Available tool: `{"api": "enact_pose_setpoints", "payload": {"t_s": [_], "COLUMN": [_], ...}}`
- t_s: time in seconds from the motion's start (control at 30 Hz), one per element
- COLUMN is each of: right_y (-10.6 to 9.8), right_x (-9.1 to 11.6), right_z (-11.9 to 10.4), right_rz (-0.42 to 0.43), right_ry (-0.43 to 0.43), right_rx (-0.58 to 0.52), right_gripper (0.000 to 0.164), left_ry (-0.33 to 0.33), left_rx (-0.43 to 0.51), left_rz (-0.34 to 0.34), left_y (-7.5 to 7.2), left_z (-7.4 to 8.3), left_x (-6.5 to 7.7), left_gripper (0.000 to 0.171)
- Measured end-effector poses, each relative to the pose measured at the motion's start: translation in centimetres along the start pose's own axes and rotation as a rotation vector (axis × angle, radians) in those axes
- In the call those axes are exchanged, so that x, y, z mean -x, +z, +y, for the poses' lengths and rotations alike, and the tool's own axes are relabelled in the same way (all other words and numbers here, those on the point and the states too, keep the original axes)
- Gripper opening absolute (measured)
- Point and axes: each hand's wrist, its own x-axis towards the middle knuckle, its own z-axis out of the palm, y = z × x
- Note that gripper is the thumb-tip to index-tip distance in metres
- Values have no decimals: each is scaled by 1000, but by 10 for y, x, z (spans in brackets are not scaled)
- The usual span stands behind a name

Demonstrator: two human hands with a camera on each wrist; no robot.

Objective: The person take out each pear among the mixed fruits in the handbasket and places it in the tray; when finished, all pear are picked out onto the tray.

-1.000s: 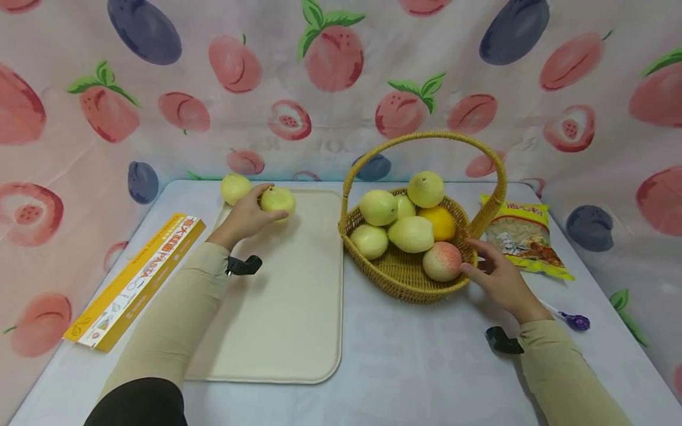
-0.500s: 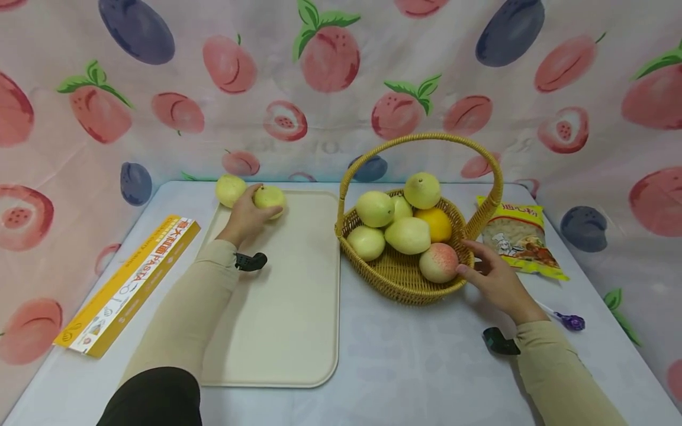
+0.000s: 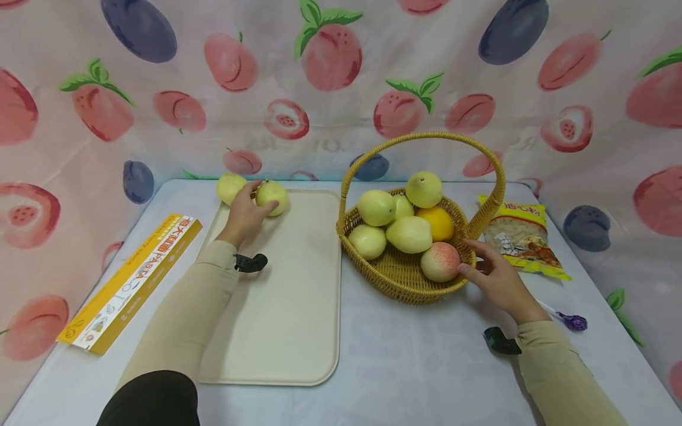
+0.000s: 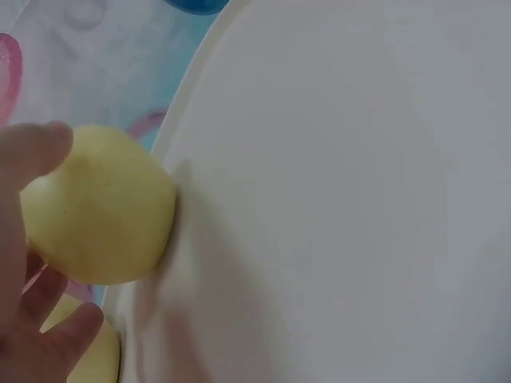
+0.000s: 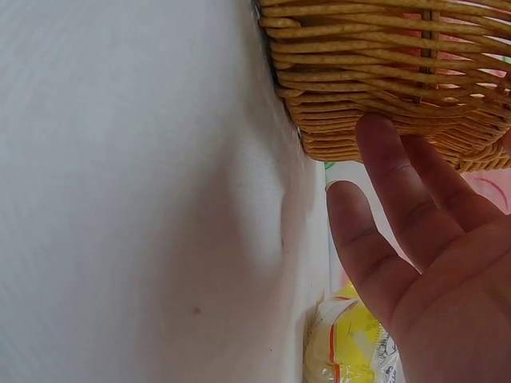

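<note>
In the head view my left hand (image 3: 246,214) holds a round, pale yellow-green pear (image 3: 273,198) at the tray's back left corner. Its thumb lies over the near side and its fingers are at the far side. A second yellow-green pear (image 3: 230,187) sits just left of it, partly hidden behind the hand. My right hand (image 3: 501,281) holds the near right rim of a wicker basket (image 3: 394,285), thumb beside the peach (image 3: 440,261). In the right wrist view the fingers (image 5: 399,191) are spread along the basket's woven outer side.
Several pale green fruits (image 3: 409,235) and an orange (image 3: 437,223) fill the basket under its tall handle. The beige tray (image 3: 277,307) lies left of it. A pasta box (image 3: 130,284) stands at the left; a yellow bag (image 3: 524,236) and purple lollipop (image 3: 574,322) lie at the right.
My left hand and the pear in it have shifted slightly left and back at the tray's corner, and its thumb covers less of the pear. The right hand stays at the basket.
</note>
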Motion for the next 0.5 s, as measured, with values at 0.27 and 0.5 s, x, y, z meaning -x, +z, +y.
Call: {"api": "enact_pose_setpoints", "payload": {"t_s": [0.27, 0.5], "right_y": [0, 0], "right_x": [1, 1], "right_z": [-1, -2], "right_rz": [0, 3], "right_ry": [1, 5], "right_rx": [-4, -1], "right_gripper": [71, 71], "left_ry": [8, -6], "left_rx": [-37, -72], "left_rz": [34, 61], "left_y": [2, 1], "left_z": [0, 5], "left_x": [0, -1], "left_gripper": [61, 60]}}
